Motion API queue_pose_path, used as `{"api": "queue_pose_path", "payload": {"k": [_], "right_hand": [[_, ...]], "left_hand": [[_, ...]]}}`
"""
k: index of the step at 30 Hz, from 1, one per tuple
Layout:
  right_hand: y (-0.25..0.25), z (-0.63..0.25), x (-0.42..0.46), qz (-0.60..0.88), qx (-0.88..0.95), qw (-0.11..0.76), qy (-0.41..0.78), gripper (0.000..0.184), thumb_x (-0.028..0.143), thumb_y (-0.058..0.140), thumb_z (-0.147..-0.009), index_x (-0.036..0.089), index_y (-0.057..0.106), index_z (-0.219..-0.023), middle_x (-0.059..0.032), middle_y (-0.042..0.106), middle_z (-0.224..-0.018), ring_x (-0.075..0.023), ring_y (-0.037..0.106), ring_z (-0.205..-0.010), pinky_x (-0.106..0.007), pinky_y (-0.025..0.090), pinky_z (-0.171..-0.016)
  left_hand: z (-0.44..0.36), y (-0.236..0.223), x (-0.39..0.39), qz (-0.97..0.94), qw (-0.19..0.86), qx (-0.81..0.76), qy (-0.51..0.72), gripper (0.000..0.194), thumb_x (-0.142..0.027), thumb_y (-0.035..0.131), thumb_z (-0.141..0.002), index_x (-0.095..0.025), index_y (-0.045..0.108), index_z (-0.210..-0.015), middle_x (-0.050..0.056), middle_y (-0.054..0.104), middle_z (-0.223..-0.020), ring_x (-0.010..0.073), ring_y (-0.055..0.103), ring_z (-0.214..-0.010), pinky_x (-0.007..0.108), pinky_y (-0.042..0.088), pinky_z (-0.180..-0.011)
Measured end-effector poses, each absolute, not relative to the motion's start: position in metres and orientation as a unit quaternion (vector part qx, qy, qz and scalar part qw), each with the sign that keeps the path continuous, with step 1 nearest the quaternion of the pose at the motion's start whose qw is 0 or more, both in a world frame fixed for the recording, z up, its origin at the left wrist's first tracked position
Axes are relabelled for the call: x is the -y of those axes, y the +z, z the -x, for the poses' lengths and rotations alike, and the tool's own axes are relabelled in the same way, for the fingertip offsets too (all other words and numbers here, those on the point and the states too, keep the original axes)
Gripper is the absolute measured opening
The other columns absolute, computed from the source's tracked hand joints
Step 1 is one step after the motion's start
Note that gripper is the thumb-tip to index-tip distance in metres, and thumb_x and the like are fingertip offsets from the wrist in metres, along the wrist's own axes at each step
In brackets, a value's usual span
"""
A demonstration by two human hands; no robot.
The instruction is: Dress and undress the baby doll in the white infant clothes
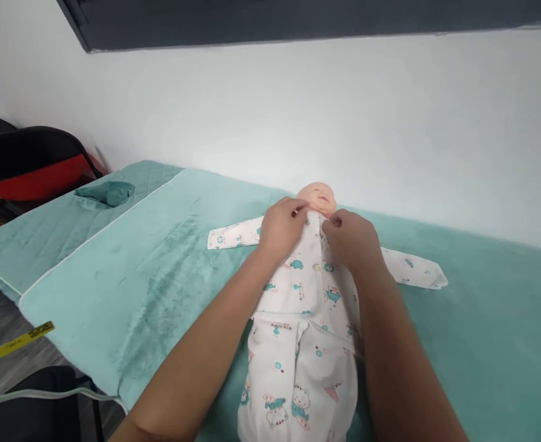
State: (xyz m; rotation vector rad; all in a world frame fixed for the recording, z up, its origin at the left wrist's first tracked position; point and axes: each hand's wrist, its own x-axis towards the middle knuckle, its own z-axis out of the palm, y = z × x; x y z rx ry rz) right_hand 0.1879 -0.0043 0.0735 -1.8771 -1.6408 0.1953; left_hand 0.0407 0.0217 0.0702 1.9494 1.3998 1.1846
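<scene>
Okay, so reaching both arms over a doll (320, 194), lying face up on a green bed (495, 344) by a white wall (270, 116). Curling the left hand (282, 228) narrow at one side of the neckline (315, 218), bending the right hand (353, 239) narrow at the other. Honestly not being able to tell about cloth between either set of fingertips. Looking at the doll's body inside a white printed outfit (293, 301), with the head out at the top. Seeing flat sleeves (236, 235) spread to both sides, not being able to tell about arms inside. Also spotting an oval hollow (107, 194) towards the bed's left end, lined in green, not making out the bottom. Seeing black-and-red chairs (31, 147) past that.
</scene>
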Motion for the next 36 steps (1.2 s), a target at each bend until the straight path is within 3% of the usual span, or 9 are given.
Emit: {"api": "queue_pose_path", "payload": {"k": [7, 11, 14, 20, 26, 30, 36], "right_hand": [[0.075, -0.197, -0.005, 0.691, 0.561, 0.422, 0.170, 0.015, 0.028, 0.055, -0.074, 0.019, 0.065, -0.068, -0.0028, 0.065, -0.067, -0.0167, 0.051, -0.062, -0.031, 0.038, -0.063], [0.072, -0.194, -0.011, 0.668, 0.531, 0.479, 0.205, 0.018, 0.032, 0.059, -0.074, 0.019, 0.071, -0.076, -0.0039, 0.070, -0.077, -0.0177, 0.058, -0.070, -0.031, 0.042, -0.068], [0.068, -0.192, -0.012, 0.656, 0.505, 0.504, 0.248, 0.019, 0.034, 0.062, -0.074, 0.018, 0.072, -0.076, -0.0026, 0.069, -0.073, -0.0160, 0.057, -0.066, -0.030, 0.043, -0.066], [0.063, -0.188, -0.005, 0.634, 0.476, 0.550, 0.262, 0.021, 0.036, 0.065, -0.073, 0.018, 0.074, -0.079, -0.0030, 0.072, -0.081, -0.0164, 0.061, -0.073, -0.028, 0.046, -0.070], [0.060, -0.186, 0.000, 0.631, 0.478, 0.547, 0.273, 0.022, 0.037, 0.065, -0.074, 0.018, 0.075, -0.083, -0.0036, 0.073, -0.086, -0.0170, 0.063, -0.077, -0.029, 0.047, -0.073], [0.060, -0.186, -0.003, 0.638, 0.493, 0.530, 0.262, 0.020, 0.035, 0.063, -0.075, 0.019, 0.074, -0.080, -0.0032, 0.073, -0.085, -0.0170, 0.062, -0.078, -0.029, 0.046, -0.073], [0.060, -0.186, -0.003, 0.644, 0.475, 0.535, 0.271, 0.019, 0.036, 0.065, -0.073, 0.019, 0.073, -0.078, -0.0013, 0.071, -0.081, -0.0156, 0.060, -0.074, -0.027, 0.043, -0.069]], "left_hand": [[-0.061, 0.071, -0.036, -0.749, 0.215, -0.543, 0.314, 0.021, -0.031, 0.052, -0.089, -0.024, 0.072, -0.090, 0.006, 0.068, -0.099, 0.0206, 0.061, -0.082, 0.033, 0.044, -0.072], [-0.058, 0.072, -0.035, -0.739, 0.250, -0.524, 0.342, 0.014, -0.027, 0.055, -0.087, -0.022, 0.068, -0.085, 0.003, 0.069, -0.093, 0.0170, 0.059, -0.078, 0.029, 0.044, -0.069], [-0.058, 0.071, -0.037, -0.710, 0.279, -0.528, 0.373, 0.012, -0.024, 0.057, -0.085, -0.020, 0.067, -0.079, 0.003, 0.071, -0.090, 0.0159, 0.060, -0.077, 0.029, 0.044, -0.069], [-0.057, 0.069, -0.042, -0.660, 0.382, -0.479, 0.435, 0.011, -0.027, 0.061, -0.081, -0.018, 0.069, -0.081, 0.003, 0.070, -0.082, 0.0133, 0.060, -0.073, 0.026, 0.045, -0.069], [-0.057, 0.070, -0.042, -0.675, 0.341, -0.503, 0.418, 0.012, -0.021, 0.057, -0.081, -0.018, 0.069, -0.078, 0.004, 0.071, -0.086, 0.0145, 0.060, -0.075, 0.028, 0.045, -0.069], [-0.057, 0.070, -0.042, -0.716, 0.314, -0.496, 0.379, 0.018, -0.024, 0.056, -0.082, -0.019, 0.070, -0.073, 0.003, 0.069, -0.075, 0.0152, 0.058, -0.069, 0.030, 0.043, -0.066], [-0.053, 0.073, -0.042, -0.696, 0.353, -0.504, 0.369, 0.013, -0.026, 0.060, -0.080, -0.019, 0.070, -0.076, 0.002, 0.070, -0.078, 0.0142, 0.057, -0.066, 0.028, 0.043, -0.061]]}}
